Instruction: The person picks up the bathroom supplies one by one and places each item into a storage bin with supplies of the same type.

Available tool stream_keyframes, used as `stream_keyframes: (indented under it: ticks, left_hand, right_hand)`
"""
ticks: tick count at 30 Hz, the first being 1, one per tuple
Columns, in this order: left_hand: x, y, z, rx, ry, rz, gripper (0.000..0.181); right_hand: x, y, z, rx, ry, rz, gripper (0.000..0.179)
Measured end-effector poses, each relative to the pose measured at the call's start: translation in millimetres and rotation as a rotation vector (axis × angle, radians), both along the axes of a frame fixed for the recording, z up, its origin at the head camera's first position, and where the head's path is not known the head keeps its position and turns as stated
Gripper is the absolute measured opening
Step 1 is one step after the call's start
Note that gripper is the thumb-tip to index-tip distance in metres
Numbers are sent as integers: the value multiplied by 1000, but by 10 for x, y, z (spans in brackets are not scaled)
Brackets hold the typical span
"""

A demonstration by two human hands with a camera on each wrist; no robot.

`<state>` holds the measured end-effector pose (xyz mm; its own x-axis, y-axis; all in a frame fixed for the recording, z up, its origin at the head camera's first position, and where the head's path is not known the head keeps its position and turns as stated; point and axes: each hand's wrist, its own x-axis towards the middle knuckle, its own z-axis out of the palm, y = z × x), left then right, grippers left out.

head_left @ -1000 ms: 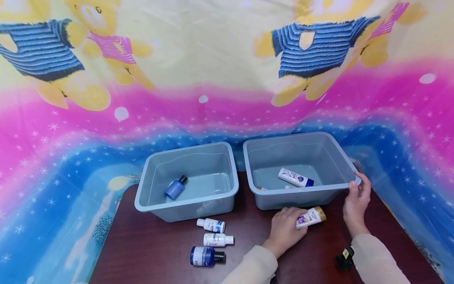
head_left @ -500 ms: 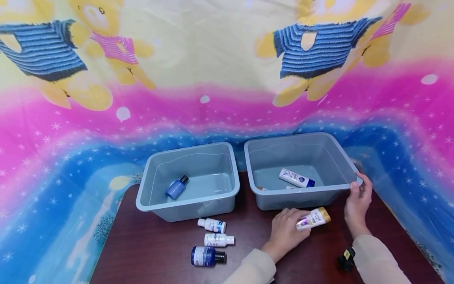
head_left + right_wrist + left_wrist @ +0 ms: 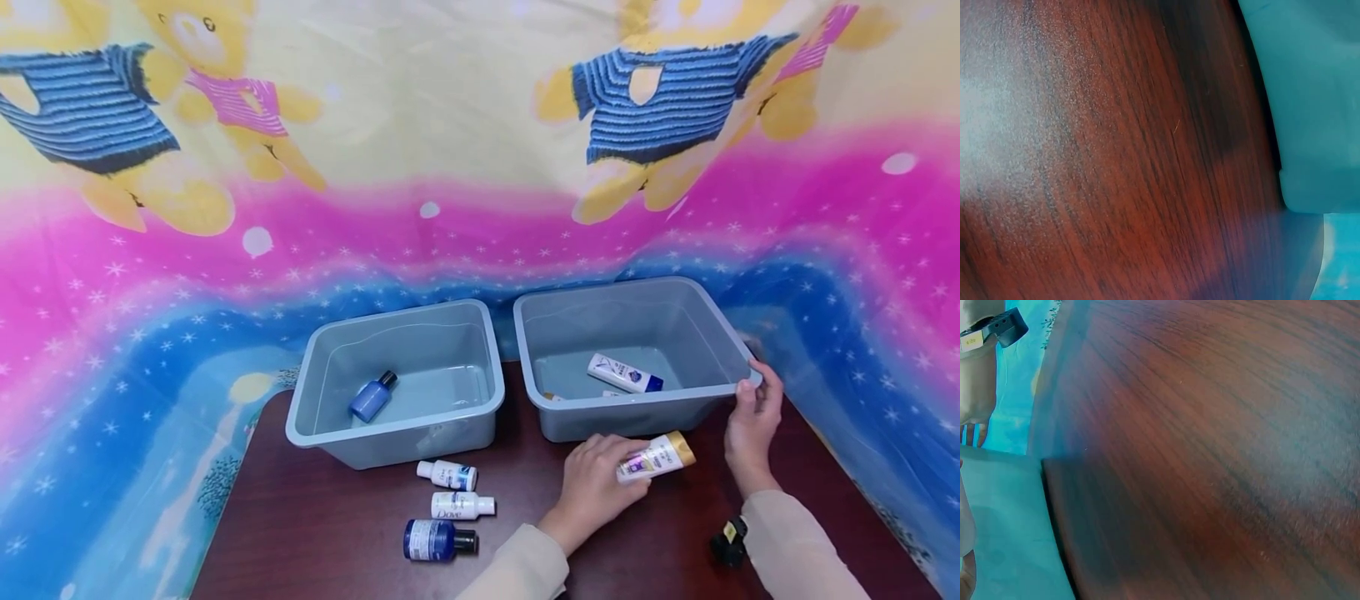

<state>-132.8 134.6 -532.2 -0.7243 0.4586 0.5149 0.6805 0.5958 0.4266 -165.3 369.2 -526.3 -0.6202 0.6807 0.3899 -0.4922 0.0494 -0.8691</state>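
Observation:
My left hand (image 3: 596, 483) holds a white bottle with a gold cap (image 3: 657, 457) just in front of the right grey bin. Its purple label faces up and the cap points right; my fingers cover the near end. At the front right corner of that bin (image 3: 637, 406), my right hand (image 3: 752, 429) grips the rim. Inside lies a white bottle with a blue cap (image 3: 624, 373), and parts of other items peek above the front rim. The right hand (image 3: 977, 394) also shows at the left edge of the left wrist view, while the right wrist view has the bin's side (image 3: 1322, 112).
A second grey bin (image 3: 397, 439) on the left contains a blue bottle with a black cap (image 3: 371, 397). Two small white bottles, one upper (image 3: 447, 476) and one lower (image 3: 461, 506), lie before it with a dark blue bottle (image 3: 431, 540). A patterned cloth (image 3: 427, 250) hangs behind the table (image 3: 315, 517).
The bottle in my left hand first slid slightly right, then came back left with the hand, a little raised. My right hand stays on the bin's rim.

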Motion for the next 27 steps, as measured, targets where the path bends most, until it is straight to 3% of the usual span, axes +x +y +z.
stream_keyframes:
  ticks: [8,21,27]
  left_hand:
    - [1,-79,125,-5,43,-21,51]
    - [18,-206,357,-11,32,-39,50]
    - [12,-234,499,-7,72,-57,50]
  right_hand:
    - [59,-93,148,-3,25,22,35]
    - [-15,-4,-10,-38,25,8,35]
    - [26,-66,82,-25,48,19,36]
